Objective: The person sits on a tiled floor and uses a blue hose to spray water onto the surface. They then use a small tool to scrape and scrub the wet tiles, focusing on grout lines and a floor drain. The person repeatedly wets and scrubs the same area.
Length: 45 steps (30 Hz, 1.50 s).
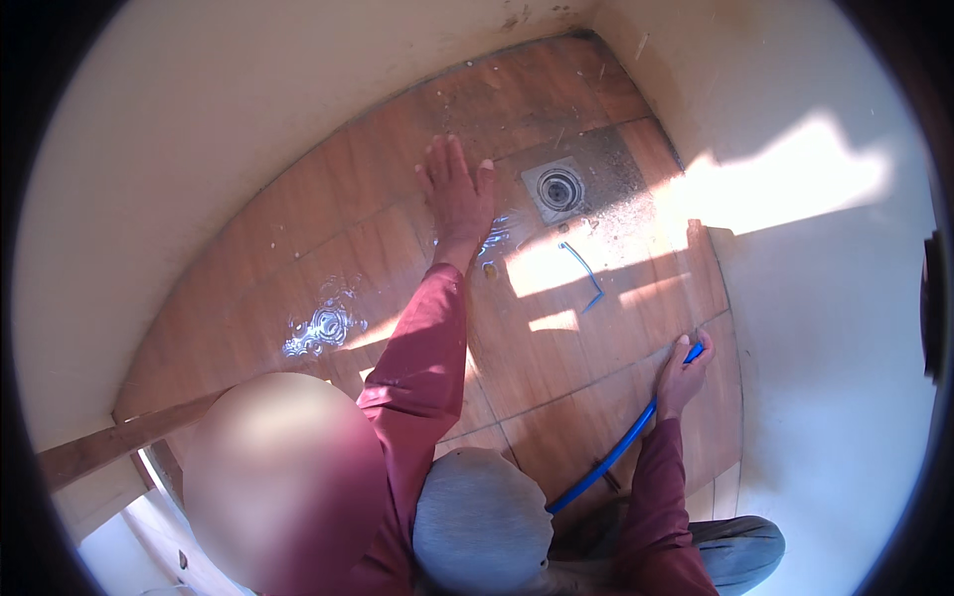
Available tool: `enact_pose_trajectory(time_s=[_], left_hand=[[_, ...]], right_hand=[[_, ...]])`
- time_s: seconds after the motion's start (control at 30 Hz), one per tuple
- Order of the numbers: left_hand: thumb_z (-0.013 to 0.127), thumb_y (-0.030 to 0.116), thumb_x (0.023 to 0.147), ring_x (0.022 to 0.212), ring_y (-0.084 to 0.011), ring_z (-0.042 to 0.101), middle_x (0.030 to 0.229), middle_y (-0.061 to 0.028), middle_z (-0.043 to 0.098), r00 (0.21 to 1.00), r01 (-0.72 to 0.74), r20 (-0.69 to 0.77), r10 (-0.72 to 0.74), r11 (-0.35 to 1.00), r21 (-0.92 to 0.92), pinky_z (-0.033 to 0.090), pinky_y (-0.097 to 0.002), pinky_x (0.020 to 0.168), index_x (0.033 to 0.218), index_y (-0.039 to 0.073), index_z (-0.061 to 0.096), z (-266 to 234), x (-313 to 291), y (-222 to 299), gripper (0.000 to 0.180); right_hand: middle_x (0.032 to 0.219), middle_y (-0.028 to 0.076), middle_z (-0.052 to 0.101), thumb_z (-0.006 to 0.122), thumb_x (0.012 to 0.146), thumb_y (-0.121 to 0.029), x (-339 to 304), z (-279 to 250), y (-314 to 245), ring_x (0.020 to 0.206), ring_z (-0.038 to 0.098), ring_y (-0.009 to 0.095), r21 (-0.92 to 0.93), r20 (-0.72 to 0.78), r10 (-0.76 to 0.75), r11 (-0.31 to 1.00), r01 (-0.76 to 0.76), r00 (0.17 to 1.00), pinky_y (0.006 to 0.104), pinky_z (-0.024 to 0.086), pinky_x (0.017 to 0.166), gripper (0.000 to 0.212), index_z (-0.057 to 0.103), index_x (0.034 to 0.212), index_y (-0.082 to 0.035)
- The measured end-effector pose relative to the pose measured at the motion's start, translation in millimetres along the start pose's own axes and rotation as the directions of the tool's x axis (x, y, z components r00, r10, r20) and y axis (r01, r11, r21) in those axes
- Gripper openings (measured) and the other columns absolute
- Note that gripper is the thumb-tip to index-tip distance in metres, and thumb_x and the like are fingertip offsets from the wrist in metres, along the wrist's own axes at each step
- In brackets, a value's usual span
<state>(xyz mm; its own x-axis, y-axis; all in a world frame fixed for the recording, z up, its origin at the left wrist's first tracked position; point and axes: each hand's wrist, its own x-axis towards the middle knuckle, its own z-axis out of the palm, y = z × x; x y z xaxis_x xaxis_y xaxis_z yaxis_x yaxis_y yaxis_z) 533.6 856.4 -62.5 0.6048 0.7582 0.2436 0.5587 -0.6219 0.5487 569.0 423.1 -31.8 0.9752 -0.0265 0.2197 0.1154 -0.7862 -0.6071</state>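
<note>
My right hand (682, 377) is wrapped round a blue hose (630, 437) near its end, low over the floor by the right wall. The hose runs back from there toward my knees. Palm down and fingers spread, my left hand (457, 199) reaches out over the wet tiled floor (556, 358), left of a square metal drain (558, 191). Whether it touches the tiles I cannot tell. Between the drain and my right hand lies a thin, bent blue strip (586, 270). Rippling water (330, 324) glints to the left of my left forearm.
Pale walls (248, 109) enclose the floor on the far side and the right (825, 338). Dark grit (621, 164) lies around the drain. A wooden frame piece (129, 434) crosses at the lower left. My grey-clad knee (482, 517) and a round blurred patch (283, 477) hide the near floor.
</note>
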Motion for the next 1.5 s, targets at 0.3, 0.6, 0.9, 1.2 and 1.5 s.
enact_pose_trajectory(time_s=[0.3, 0.6, 0.9, 1.2, 1.5], left_hand=[[0.030, 0.050, 0.109, 0.156, -0.0363, 0.025, 0.166, -0.0202, 0.033, 0.949, -0.313, 0.129, 0.289, 0.914, 0.258, 0.015, -0.0507, 0.127, 0.157, 0.001, 0.038, 6.1, 121.7, -71.8, 0.069], [0.031, 0.051, 0.110, 0.156, -0.0289, 0.028, 0.166, -0.0105, 0.036, 0.717, -0.658, 0.288, 0.635, 0.753, -0.023, 0.016, -0.0438, 0.129, 0.159, 0.011, 0.040, 68.8, 172.8, 13.1, 0.064], [0.036, 0.051, 0.110, 0.153, -0.0296, 0.033, 0.162, -0.0089, 0.044, 0.430, -0.513, 0.450, 0.783, 0.622, -0.591, 0.020, -0.0447, 0.129, 0.156, 0.016, 0.046, 61.4, 76.1, 99.0, 0.059], [0.037, 0.047, 0.110, 0.156, -0.0293, 0.027, 0.168, -0.0072, 0.034, 0.515, -0.801, 0.352, 0.781, 0.585, -0.127, 0.018, -0.0469, 0.128, 0.154, 0.017, 0.049, 142.5, 171.3, 124.6, 0.055], [0.040, 0.045, 0.110, 0.153, -0.0281, 0.033, 0.164, -0.0073, 0.039, 0.212, -0.713, 0.416, 0.884, 0.431, -0.553, 0.019, -0.0456, 0.129, 0.153, 0.018, 0.050, 96.3, 32.6, 123.4, 0.052]], right_hand=[[0.089, -0.003, 0.048, 0.062, 0.104, -0.018, 1.8, -5.8, 15.2, 0.081, 0.046, 0.007, 0.275, 0.121, 0.111, 0.951, -0.140, 0.986, 0.0215, 0.042, 0.075, 0.039, 0.052, 0.138, -0.002], [0.085, -0.004, 0.047, 0.061, 0.103, -0.015, 3.0, -5.3, 12.0, 0.076, 0.045, 0.006, 0.233, 0.121, 0.139, 0.958, -0.165, 0.983, 0.0204, 0.040, 0.071, 0.038, 0.053, 0.138, -0.002], [0.089, -0.002, 0.052, 0.062, 0.102, -0.015, 5.2, -3.8, 20.5, 0.078, 0.048, 0.008, 0.207, 0.099, 0.161, 0.962, -0.178, 0.982, 0.0216, 0.042, 0.075, 0.040, 0.054, 0.138, 0.000], [0.091, -0.001, 0.052, 0.061, 0.102, -0.014, 0.8, 2.4, 21.8, 0.080, 0.048, 0.008, 0.191, 0.094, 0.091, 0.976, -0.108, 0.991, 0.0221, 0.043, 0.075, 0.038, 0.055, 0.138, 0.000], [0.088, -0.001, 0.052, 0.063, 0.102, -0.015, 0.6, -3.1, 18.2, 0.077, 0.049, 0.009, 0.210, 0.104, 0.137, 0.965, -0.157, 0.985, 0.0236, 0.044, 0.073, 0.037, 0.057, 0.135, 0.000]])
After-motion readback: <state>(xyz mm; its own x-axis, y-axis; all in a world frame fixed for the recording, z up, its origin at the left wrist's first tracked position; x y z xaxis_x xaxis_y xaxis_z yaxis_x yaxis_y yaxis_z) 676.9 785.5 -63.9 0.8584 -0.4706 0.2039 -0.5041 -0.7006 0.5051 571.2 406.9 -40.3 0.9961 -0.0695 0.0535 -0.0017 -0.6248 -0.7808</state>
